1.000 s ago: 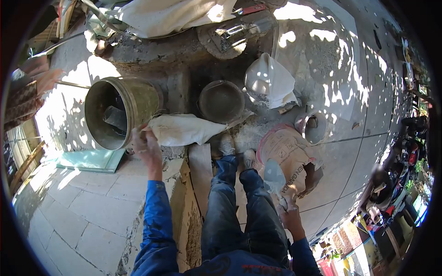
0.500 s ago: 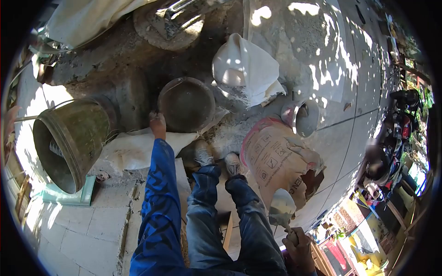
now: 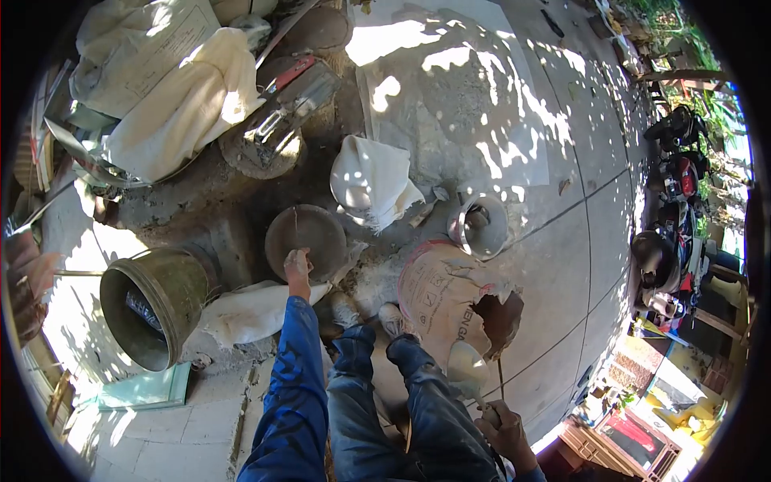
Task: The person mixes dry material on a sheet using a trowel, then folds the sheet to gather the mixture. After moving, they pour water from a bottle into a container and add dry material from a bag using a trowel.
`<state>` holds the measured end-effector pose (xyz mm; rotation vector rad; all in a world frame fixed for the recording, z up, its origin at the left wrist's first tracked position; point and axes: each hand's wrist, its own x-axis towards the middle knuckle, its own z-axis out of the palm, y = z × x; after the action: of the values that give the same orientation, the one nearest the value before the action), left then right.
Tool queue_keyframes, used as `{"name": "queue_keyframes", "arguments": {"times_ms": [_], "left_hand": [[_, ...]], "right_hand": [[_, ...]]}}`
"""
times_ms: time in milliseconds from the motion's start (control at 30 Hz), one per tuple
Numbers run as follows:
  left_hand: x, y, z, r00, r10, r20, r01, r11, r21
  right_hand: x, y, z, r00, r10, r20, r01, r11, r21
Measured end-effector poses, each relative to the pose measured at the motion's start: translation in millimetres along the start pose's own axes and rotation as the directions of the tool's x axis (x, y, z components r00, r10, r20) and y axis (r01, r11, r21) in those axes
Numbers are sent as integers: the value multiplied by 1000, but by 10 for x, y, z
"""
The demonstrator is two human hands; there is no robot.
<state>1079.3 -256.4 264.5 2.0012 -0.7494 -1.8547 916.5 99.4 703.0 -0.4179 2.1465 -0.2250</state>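
Observation:
My left hand (image 3: 298,267) is closed over the near side of a round grey bucket (image 3: 283,234). A thin line, apparently the bucket's wire handle (image 3: 295,221), runs from the far rim toward my fingers. At the lower right, my right hand (image 3: 504,430) grips a trowel (image 3: 468,368) by its handle, the blade pointing away from me. Beyond the blade lies a torn paper cement bag (image 3: 438,281) with a ragged hole at its right end. A whitish cloth sack (image 3: 257,313) is on the ground beside the bucket.
A large greenish bucket (image 3: 181,289) lies tipped on the left, near glass panes (image 3: 148,390). A cloth-draped container (image 3: 369,181) and a small pail (image 3: 482,229) stand ahead. Tools rest on a round block (image 3: 265,157). Motorcycles (image 3: 679,185) are parked at right.
My left hand has moved from the bucket's left rim to over its near side, fingers now closed. The view has shifted. The trowel is still in my right hand.

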Motion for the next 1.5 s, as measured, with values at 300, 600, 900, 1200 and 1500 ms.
{"name": "queue_keyframes", "arguments": {"times_ms": [300, 600, 900, 1200, 1500], "left_hand": [[-1345, 842, -295, 996, 91, -17, -92, 983, -160], [-3031, 1502, -379, 991, 131, -5, -125, 936, -330], [-4873, 1401, -27, 956, 292, 4, -259, 854, -451], [-6565, 1156, 1187, 924, 377, 63, -267, 756, -598], [-6853, 480, 2729, 918, 280, 282, -31, 757, -653]], "right_hand": [[-763, 931, -199, 955, 100, -278, -39, 975, 220], [-1371, 2344, -264, 787, 451, -421, -205, 835, 511], [-1352, 4559, -628, 797, 581, -166, -380, 695, 611], [-1271, 6326, -1882, 808, 555, -199, -296, 674, 677], [-231, 6611, -3919, 842, 389, -375, -227, 884, 408]]}}
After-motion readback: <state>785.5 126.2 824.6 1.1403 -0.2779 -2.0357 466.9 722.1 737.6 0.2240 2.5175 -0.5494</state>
